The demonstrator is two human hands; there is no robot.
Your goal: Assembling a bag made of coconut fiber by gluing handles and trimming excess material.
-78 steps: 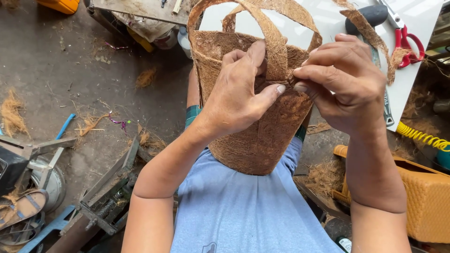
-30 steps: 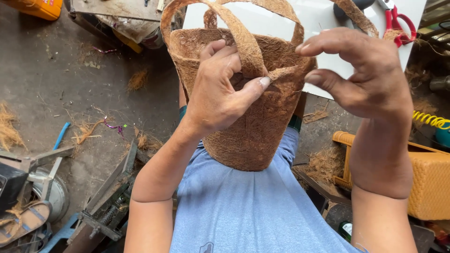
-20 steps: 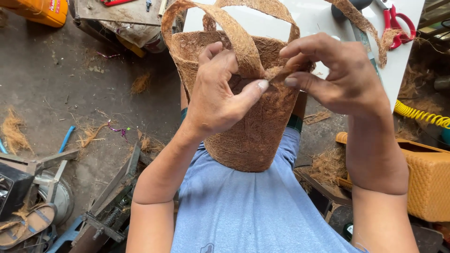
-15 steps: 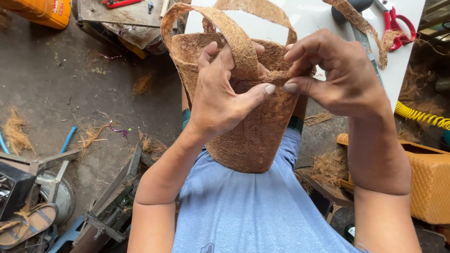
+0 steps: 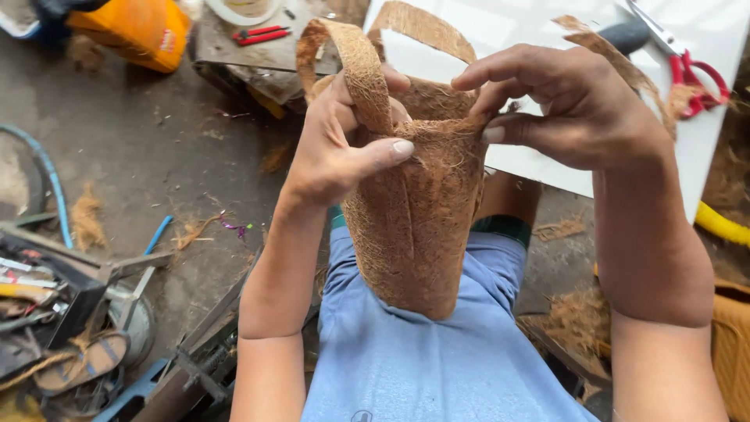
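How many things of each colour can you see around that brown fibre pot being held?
Brown: 1, the fibre pot, gripped by the left hand and right hand
Red: 2, the scissors and the small snips
Orange: 1, the container
White: 1, the board
Yellow: 1, the hose
Total: 6
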